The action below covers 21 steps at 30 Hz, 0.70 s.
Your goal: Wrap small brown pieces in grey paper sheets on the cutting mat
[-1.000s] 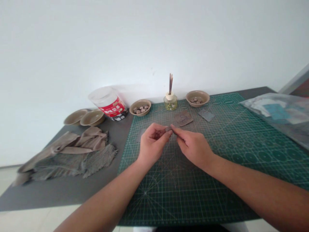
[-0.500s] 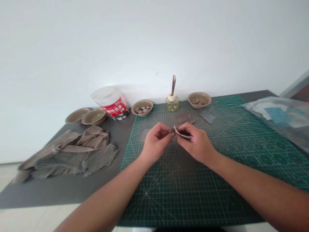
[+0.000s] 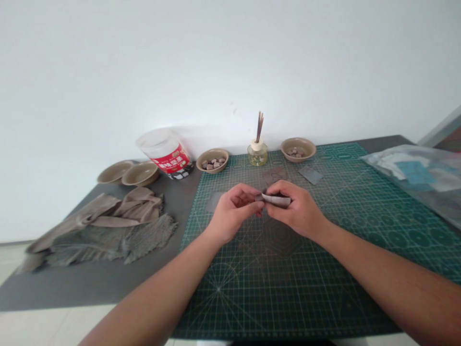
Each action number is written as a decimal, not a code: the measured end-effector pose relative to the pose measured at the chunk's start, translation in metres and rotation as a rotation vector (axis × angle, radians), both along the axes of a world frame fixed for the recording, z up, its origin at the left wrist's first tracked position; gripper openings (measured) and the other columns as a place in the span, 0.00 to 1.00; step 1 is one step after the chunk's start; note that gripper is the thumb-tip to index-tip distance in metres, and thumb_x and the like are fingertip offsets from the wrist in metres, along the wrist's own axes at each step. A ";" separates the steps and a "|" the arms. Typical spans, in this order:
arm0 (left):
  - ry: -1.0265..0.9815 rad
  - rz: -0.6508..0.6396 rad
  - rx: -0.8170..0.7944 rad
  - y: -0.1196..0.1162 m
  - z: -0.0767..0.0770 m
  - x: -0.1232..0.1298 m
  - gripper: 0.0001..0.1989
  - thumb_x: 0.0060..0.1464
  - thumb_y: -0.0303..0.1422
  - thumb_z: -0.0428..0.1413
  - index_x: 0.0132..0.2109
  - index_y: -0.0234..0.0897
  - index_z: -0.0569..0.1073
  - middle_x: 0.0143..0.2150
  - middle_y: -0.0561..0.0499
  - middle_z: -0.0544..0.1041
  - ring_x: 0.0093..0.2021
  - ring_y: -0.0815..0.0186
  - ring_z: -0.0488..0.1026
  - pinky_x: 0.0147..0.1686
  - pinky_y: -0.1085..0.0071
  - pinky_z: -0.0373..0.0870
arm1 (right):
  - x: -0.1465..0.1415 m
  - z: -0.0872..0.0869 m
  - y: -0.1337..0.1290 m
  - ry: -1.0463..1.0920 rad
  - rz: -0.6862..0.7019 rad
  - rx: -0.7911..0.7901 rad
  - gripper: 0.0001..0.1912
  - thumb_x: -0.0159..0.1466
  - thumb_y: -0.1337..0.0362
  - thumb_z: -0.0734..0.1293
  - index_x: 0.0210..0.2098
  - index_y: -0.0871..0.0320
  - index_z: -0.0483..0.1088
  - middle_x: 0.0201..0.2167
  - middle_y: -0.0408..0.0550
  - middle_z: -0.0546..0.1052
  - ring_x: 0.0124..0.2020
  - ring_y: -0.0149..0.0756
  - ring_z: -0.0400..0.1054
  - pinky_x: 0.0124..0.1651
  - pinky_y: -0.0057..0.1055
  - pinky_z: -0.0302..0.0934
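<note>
Over the middle of the green cutting mat (image 3: 252, 298), my two hands meet. My left hand (image 3: 230, 214) pinches a small brownish-grey stone (image 3: 258, 197) between thumb and fingers; most of it is covered. In my right hand (image 3: 300, 209) is a bent piece of sandpaper (image 3: 279, 200), pale side showing, its left edge against the stone. Behind my hands a brown square sheet (image 3: 272, 174) with a dark outline lies on the mat, and a grey square sheet (image 3: 310, 175) is to its right. Another pale grey sheet (image 3: 213, 202) is partly hidden by my left hand.
Two bowls with stones, a left one (image 3: 200, 164) and a right one (image 3: 310, 154), flank a reed diffuser (image 3: 258, 154). Further left stand a red-labelled tub (image 3: 171, 158), stacked-looking brown bowls (image 3: 139, 179) and a crumpled cloth (image 3: 108, 235). A clear plastic bag (image 3: 425, 175) lies right.
The sandpaper in my right hand has tilted from sticking upward to lying flatter, its pale side turned toward me. The stone shows slightly more. My hands stay in nearly the same place.
</note>
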<state>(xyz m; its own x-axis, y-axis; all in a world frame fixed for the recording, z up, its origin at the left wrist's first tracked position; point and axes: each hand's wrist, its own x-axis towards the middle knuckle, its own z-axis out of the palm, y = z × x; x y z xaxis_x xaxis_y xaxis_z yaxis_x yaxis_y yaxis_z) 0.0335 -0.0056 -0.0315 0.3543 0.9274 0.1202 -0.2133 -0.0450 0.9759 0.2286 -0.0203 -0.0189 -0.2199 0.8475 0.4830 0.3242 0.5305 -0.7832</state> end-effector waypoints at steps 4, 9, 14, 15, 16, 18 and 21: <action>0.000 -0.007 -0.001 0.002 0.001 -0.002 0.12 0.50 0.30 0.68 0.41 0.36 0.76 0.31 0.52 0.79 0.29 0.68 0.76 0.32 0.70 0.75 | 0.003 -0.001 0.000 0.013 0.008 0.026 0.04 0.60 0.67 0.73 0.36 0.55 0.76 0.35 0.43 0.79 0.36 0.36 0.73 0.42 0.32 0.65; 0.020 -0.006 0.021 0.002 0.004 -0.002 0.11 0.48 0.29 0.69 0.38 0.35 0.76 0.33 0.52 0.79 0.29 0.70 0.75 0.32 0.73 0.74 | 0.005 0.000 -0.003 0.038 0.007 -0.010 0.03 0.62 0.65 0.72 0.36 0.54 0.79 0.37 0.45 0.80 0.37 0.35 0.74 0.41 0.31 0.66; 0.018 -0.004 0.016 0.001 0.003 -0.003 0.13 0.47 0.29 0.69 0.40 0.35 0.76 0.33 0.52 0.80 0.30 0.70 0.76 0.34 0.72 0.74 | 0.007 -0.001 -0.002 0.034 0.049 -0.083 0.03 0.63 0.63 0.73 0.36 0.53 0.81 0.36 0.43 0.79 0.36 0.33 0.74 0.39 0.30 0.65; 0.017 -0.013 0.015 0.001 0.003 -0.003 0.13 0.48 0.29 0.69 0.40 0.34 0.77 0.33 0.52 0.80 0.30 0.69 0.76 0.35 0.72 0.74 | 0.007 -0.002 -0.002 0.027 0.053 -0.079 0.03 0.63 0.63 0.73 0.36 0.53 0.81 0.36 0.43 0.79 0.36 0.33 0.74 0.39 0.30 0.65; 0.023 -0.021 0.015 0.001 0.003 -0.003 0.13 0.48 0.29 0.69 0.41 0.34 0.77 0.33 0.52 0.81 0.30 0.69 0.77 0.35 0.72 0.74 | 0.008 -0.002 -0.002 0.018 0.050 -0.066 0.03 0.63 0.63 0.73 0.36 0.53 0.81 0.36 0.43 0.79 0.36 0.32 0.73 0.39 0.29 0.65; 0.045 -0.033 0.012 0.001 0.003 -0.004 0.11 0.48 0.29 0.69 0.39 0.34 0.77 0.33 0.51 0.81 0.30 0.69 0.77 0.34 0.71 0.74 | 0.008 -0.003 -0.002 -0.005 0.039 -0.026 0.04 0.64 0.64 0.72 0.37 0.53 0.82 0.37 0.43 0.79 0.36 0.32 0.73 0.40 0.29 0.65; 0.066 -0.033 0.009 0.002 0.004 -0.005 0.11 0.48 0.30 0.69 0.38 0.33 0.77 0.33 0.51 0.81 0.30 0.69 0.76 0.34 0.71 0.74 | 0.008 -0.003 -0.002 -0.027 0.032 0.009 0.05 0.64 0.66 0.72 0.38 0.53 0.82 0.37 0.43 0.79 0.37 0.32 0.73 0.41 0.29 0.65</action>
